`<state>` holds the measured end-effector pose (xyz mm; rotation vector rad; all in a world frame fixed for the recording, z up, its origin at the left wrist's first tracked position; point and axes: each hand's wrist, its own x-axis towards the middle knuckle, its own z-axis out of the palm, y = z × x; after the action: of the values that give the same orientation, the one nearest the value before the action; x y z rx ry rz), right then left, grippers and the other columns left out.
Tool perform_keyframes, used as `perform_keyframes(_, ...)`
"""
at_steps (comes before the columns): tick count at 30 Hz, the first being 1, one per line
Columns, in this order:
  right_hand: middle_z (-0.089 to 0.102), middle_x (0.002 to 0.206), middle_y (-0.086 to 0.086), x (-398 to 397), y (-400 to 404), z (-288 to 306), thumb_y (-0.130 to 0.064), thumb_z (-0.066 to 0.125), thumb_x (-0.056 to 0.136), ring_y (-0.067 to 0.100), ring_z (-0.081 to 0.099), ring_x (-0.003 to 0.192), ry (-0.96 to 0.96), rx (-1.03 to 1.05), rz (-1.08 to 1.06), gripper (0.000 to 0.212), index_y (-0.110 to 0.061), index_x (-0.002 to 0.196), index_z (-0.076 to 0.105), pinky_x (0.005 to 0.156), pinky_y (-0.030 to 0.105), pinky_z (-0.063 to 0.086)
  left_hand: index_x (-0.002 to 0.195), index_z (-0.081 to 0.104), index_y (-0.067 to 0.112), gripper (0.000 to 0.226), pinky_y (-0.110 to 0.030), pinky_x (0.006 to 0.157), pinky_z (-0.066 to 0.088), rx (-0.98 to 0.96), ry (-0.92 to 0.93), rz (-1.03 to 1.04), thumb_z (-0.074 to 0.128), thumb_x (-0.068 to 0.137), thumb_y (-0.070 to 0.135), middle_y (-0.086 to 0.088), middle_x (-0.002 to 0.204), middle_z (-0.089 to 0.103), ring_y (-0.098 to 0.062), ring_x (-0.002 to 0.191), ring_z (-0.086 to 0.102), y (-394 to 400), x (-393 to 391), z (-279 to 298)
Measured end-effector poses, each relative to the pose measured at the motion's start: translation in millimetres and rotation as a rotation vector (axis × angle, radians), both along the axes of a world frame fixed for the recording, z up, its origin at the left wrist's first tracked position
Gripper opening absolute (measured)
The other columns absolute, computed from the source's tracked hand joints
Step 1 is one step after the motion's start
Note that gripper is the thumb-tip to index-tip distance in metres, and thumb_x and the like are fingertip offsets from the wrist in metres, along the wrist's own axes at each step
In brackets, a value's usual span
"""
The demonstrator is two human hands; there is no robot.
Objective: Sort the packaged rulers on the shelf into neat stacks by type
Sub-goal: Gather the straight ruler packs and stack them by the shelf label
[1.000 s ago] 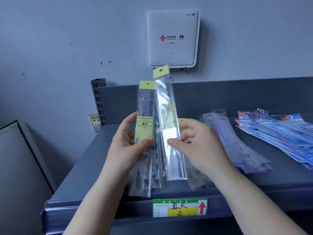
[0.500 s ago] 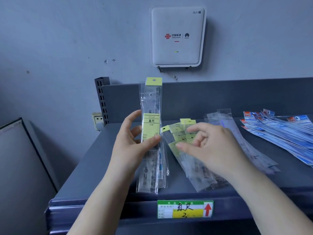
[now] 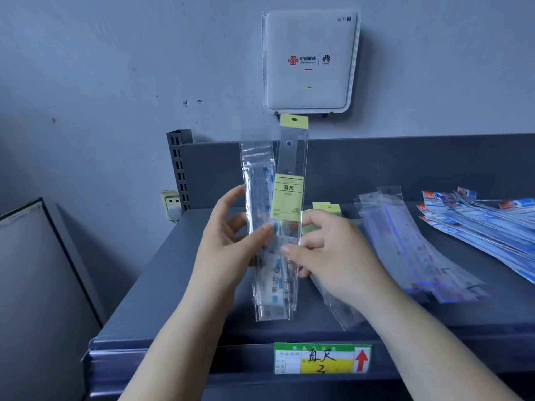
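Both hands hold packaged rulers upright above the front of the grey shelf (image 3: 162,273). The left hand (image 3: 228,244) grips a clear-sleeved ruler pack (image 3: 259,198), thumb across its front and fingers (image 3: 231,195) curled round the back. The right hand (image 3: 333,256) pinches a yellow-labelled ruler pack (image 3: 291,175) low on its sleeve between thumb and curled fingers; this pack stands just beside the other, overlapping its right edge, and its yellow header reaches up to the foot of the white wall router (image 3: 311,59). On the shelf behind the right hand lies a pile of yellow-topped packs (image 3: 327,208), largely hidden. Further right is a fanned stack of clear packs with blue stripes (image 3: 405,241), then a spread of blue-and-red carded packs (image 3: 486,224). A green and yellow price tag (image 3: 322,358) sits on the shelf's front edge.
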<state>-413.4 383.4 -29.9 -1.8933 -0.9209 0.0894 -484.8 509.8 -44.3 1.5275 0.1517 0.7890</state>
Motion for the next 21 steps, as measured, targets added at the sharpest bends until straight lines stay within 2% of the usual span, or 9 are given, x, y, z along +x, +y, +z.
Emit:
perform_keyframes(4,0.072,0.067,-0.003,10.6,-11.7,4.3,-0.016,0.068,0.082,0.007,0.063,0.053,0.068,0.098,-0.038,0.017,-0.021,0.095,0.057,0.054,0.022,0.049,0.125,0.049,0.033,0.058,-0.026,0.061,0.054,0.008,0.006,0.010,0.064,0.082,-0.004,-0.012,0.099,0.070,-0.016,0.075,0.067,-0.7,0.2,-0.3)
perform_keyframes(7,0.068,0.064,-0.004,21.1,-29.4,9.3,-0.015,0.069,0.080,0.002,0.055,0.051,0.053,0.123,-0.122,0.016,-0.019,0.093,0.062,0.051,0.013,0.041,0.128,0.048,0.028,0.059,-0.022,0.056,0.052,-0.009,-0.005,0.016,0.063,0.082,-0.006,-0.010,0.096,0.070,-0.013,0.070,0.067,-0.4,0.9,0.1)
perform_keyframes(9,0.061,0.055,-0.003,28.0,-40.5,9.8,-0.015,0.071,0.078,0.001,0.048,0.046,-0.015,0.018,-0.192,0.016,-0.018,0.092,0.064,0.053,0.019,0.039,0.128,0.048,0.027,0.059,-0.020,0.055,0.051,-0.015,-0.010,0.026,0.064,0.082,-0.006,-0.010,0.096,0.070,-0.012,0.070,0.067,-0.2,1.3,0.4)
perform_keyframes(11,0.059,0.053,-0.005,32.8,-44.9,7.6,-0.019,0.073,0.076,0.003,0.048,0.048,-0.097,-0.159,-0.270,0.024,-0.015,0.098,0.065,0.054,0.021,0.036,0.127,0.048,0.027,0.060,-0.021,0.057,0.051,-0.013,-0.013,0.033,0.066,0.080,-0.005,-0.008,0.095,0.070,-0.013,0.071,0.067,0.4,2.4,-0.2)
perform_keyframes(14,0.062,0.065,-0.003,34.5,-41.4,3.3,-0.026,0.074,0.075,0.011,0.056,0.068,-0.179,-0.343,-0.340,0.039,-0.015,0.110,0.062,0.062,0.025,0.043,0.126,0.049,0.030,0.061,-0.021,0.059,0.052,-0.016,-0.010,0.039,0.069,0.078,-0.003,-0.006,0.094,0.070,-0.014,0.073,0.067,-0.7,2.6,-0.8)
perform_keyframes(15,0.062,0.067,-0.003,32.4,-39.7,3.2,-0.030,0.073,0.076,0.013,0.057,0.071,-0.200,-0.339,-0.339,0.043,-0.017,0.115,0.061,0.065,0.026,0.043,0.126,0.049,0.030,0.062,-0.022,0.060,0.053,-0.015,-0.006,0.044,0.070,0.077,-0.002,-0.007,0.096,0.070,-0.016,0.074,0.067,-1.1,2.2,-0.7)
perform_keyframes(17,0.062,0.067,-0.006,23.5,-35.0,4.5,-0.039,0.072,0.075,0.004,0.056,0.066,-0.170,-0.215,-0.256,0.045,-0.024,0.115,0.061,0.066,0.024,0.040,0.128,0.048,0.029,0.065,-0.026,0.064,0.056,-0.010,0.004,0.049,0.072,0.075,0.000,-0.010,0.100,0.069,-0.019,0.078,0.067,-1.5,1.6,-0.1)
perform_keyframes(19,0.064,0.065,-0.008,9.4,-27.4,6.4,-0.047,0.074,0.068,-0.004,0.055,0.056,-0.088,-0.130,-0.113,0.041,-0.033,0.105,0.061,0.063,0.018,0.040,0.128,0.048,0.028,0.067,-0.031,0.070,0.056,0.002,0.005,0.048,0.073,0.073,0.000,-0.014,0.103,0.068,-0.020,0.080,0.067,-1.2,1.9,0.6)
perform_keyframes(21,0.066,0.066,-0.011,-1.9,-17.5,3.5,-0.050,0.075,0.064,-0.006,0.054,0.056,-0.056,-0.135,-0.033,0.039,-0.035,0.095,0.057,0.062,0.018,0.043,0.128,0.049,0.027,0.068,-0.034,0.076,0.056,0.029,0.009,0.047,0.074,0.071,0.000,-0.014,0.104,0.067,-0.019,0.083,0.067,-1.0,2.1,0.5)
